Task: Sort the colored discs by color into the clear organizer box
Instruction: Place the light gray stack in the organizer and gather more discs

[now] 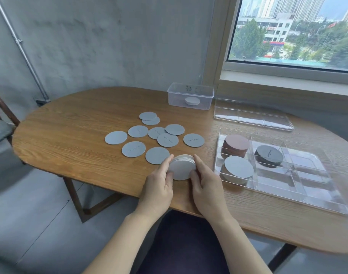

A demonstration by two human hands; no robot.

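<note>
Loose grey-blue discs (pixel 155 135) crowd the middle of the tabletop (pixel 70 125), whose left part is bare wood. At right, the organizer box (pixel 307 175) raises clear walls, its right compartments unfilled.

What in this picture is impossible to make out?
All from the head view:
- The lettering on the blue-grey discs is too small and blurred to read.
- The number of discs in the white stack cannot be counted: the left hand and right hand cover its sides.
- The white object is blurred by the small clear tub.
- The right end of the table is cut off by the frame edge.
</note>
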